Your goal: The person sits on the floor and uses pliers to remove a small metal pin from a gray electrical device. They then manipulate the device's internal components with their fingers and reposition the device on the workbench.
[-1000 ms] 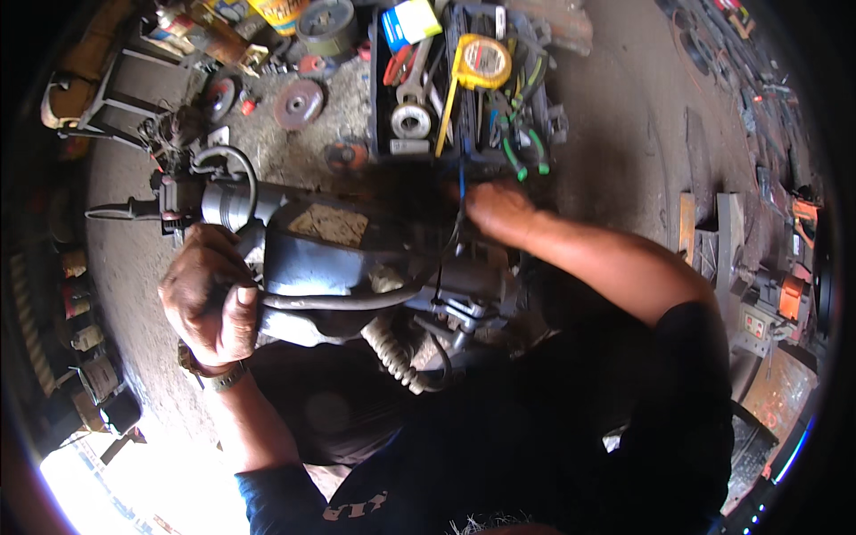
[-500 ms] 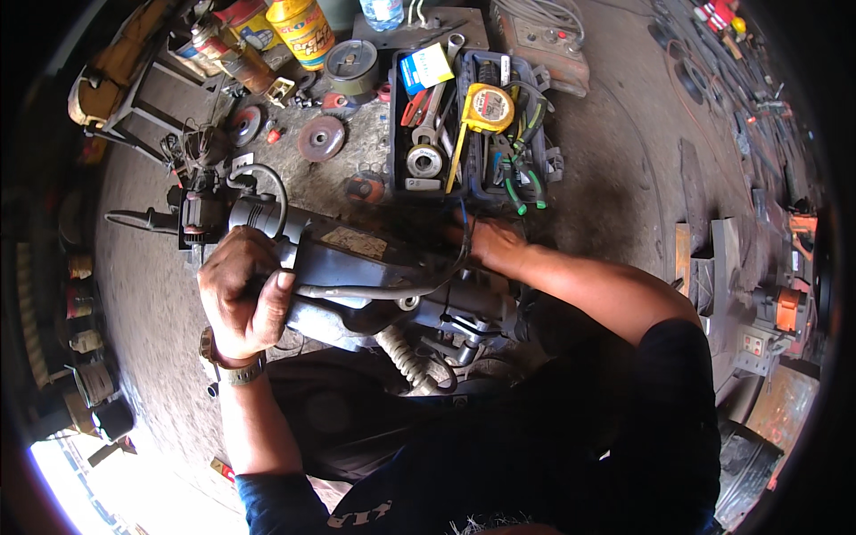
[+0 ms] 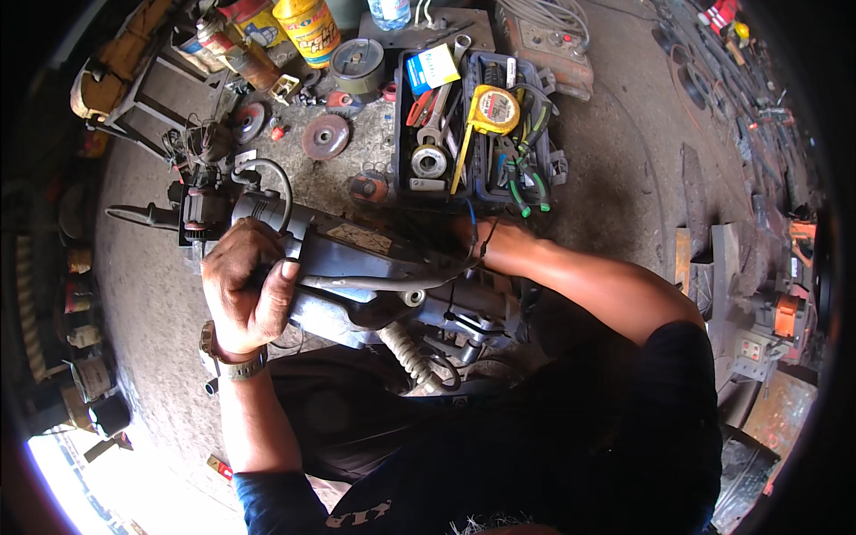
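Across my lap lies a long grey metal machine point(image 3: 370, 254) with a motor-like block point(image 3: 205, 209) at its left end. My left hand point(image 3: 248, 285), wearing a wristwatch point(image 3: 234, 364), is closed round its body near that end, thumb on the near side. My right hand point(image 3: 489, 245) reaches to the machine's far side, where its fingers are hidden in shadow. A dark cable point(image 3: 374, 283) runs along the machine's near face and bends up beside my right wrist. Below the body hangs a part wrapped in pale cord point(image 3: 406, 357).
Beyond the machine stands a black toolbox point(image 3: 433, 185) with wrenches, pliers and a yellow tape measure point(image 3: 493, 109). Grinding discs point(image 3: 325, 136), a round tin point(image 3: 358, 64) and a yellow bottle point(image 3: 306, 31) are to its left. Metal pieces point(image 3: 727, 272) lie at the right.
My right hand has shifted slightly to the right behind the machine, and the cable beside it has moved a little. My left hand keeps its grip. The whole view has shifted slightly.
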Demonstrator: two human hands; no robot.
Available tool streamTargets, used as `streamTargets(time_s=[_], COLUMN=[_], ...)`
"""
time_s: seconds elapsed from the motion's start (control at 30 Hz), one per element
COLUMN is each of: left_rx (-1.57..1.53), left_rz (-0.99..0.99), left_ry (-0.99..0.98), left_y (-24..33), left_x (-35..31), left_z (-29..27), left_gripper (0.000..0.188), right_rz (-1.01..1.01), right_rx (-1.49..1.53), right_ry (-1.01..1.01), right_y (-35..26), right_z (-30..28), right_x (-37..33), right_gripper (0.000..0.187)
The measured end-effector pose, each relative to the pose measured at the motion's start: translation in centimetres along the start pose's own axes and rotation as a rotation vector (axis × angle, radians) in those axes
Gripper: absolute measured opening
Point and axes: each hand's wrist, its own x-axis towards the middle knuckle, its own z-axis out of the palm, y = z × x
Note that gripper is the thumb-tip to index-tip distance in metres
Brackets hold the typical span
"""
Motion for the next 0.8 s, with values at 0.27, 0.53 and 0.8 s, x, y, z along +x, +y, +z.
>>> streamTargets(time_s=[0.27, 0.53, 0.8], left_rx=[-0.018, -0.016, -0.039], left_rz=[-0.005, -0.016, -0.042], left_ry=[0.016, 0.009, 0.016], left_y=[0.0, -0.4, -0.2], left_x=[0.3, 0.8, 1.2], left_z=[0.1, 0.5, 0.1], left_gripper=[0.034, 0.035, 0.035], right_rz=[0.055, 0.174, 0.088], right_rx=[-0.286, 0.797, -0.083], right_ry=[-0.209, -0.562, 0.292], right_y=[-3.4, -6.9, -2.5], right_z=[-8.0, -22.2, -26.9], right_x=[-4.7, -6.3, 16.5], right_gripper=[0.043, 0.038, 0.035])
